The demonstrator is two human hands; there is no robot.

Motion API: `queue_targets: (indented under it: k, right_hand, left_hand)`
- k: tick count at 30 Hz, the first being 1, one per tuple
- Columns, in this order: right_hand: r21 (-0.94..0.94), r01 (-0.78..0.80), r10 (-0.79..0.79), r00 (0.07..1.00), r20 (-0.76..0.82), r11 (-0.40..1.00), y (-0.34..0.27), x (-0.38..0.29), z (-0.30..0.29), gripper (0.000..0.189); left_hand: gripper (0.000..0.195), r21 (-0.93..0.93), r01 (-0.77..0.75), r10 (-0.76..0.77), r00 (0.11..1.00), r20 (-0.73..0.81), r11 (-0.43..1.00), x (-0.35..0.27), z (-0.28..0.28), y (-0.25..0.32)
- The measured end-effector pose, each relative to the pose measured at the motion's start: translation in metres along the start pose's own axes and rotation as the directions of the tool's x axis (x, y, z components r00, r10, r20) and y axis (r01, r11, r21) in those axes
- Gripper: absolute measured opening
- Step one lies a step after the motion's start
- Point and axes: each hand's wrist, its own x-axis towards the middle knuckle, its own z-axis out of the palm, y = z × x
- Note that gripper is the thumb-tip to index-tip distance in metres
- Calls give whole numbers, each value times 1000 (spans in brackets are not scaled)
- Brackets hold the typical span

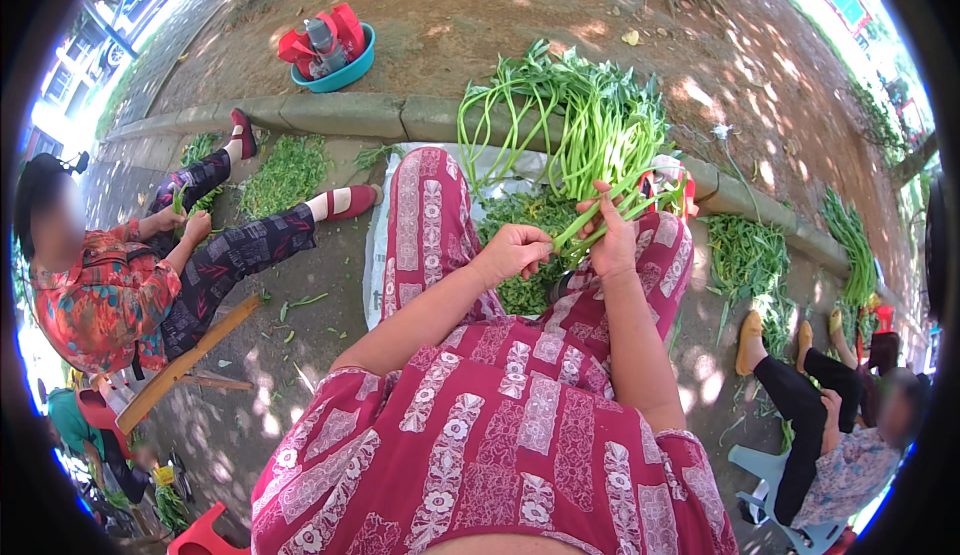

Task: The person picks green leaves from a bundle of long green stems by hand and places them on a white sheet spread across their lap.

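Note:
My right hand [611, 236] grips several thick green stems [634, 206] of a leafy vegetable above my right knee. With thumb and fingertips, my left hand [517, 252] pinches the end of one pale green stem [574, 231]. A large bundle of long-stemmed greens [600, 131] leans over the stone curb, leaves on the far side, stems towards me. Between my knees lies a heap of loose green leaves [517, 281] on a whitish plastic sheet [376, 277]. Something red and white [679, 176] sits beside my right knee, partly covered by stems.
A teal basin [349, 74] holding red bags and a grey bottle stands beyond the curb [337, 118]. At left, a person [105, 292] on a wooden bench [187, 360] handles greens. Another person [847, 472] sits at right near leaf piles [746, 258]. A red stool [206, 532] stands behind, lower left.

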Motion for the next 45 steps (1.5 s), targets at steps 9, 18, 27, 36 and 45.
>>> queue_targets:
  k: [9,18,27,36,45]
  right_hand:
    - [-135,-26,33,998,45,991,3,-3,1,26]
    - [-36,52,-51,998,27,998,11,-1,3,23]
    - [-62,103,-104,995,-6,993,12,0,4,23]
    - [222,98,-65,986,-154,970,-13,7,-12,22]
    - [234,1,10,999,-45,972,-7,6,-11,26]
  left_hand:
    - [11,462,-361,423,906,-34,810,3,-1,-12]
    - [16,26,8,0,954,-301,1000,5,5,-3]
    - [17,-247,9,-93,939,-330,969,6,6,-4]
    - [14,-342,9,-161,895,-417,940,5,-5,-3]
    - [16,-386,-5,-62,985,-161,923,3,-4,-1]
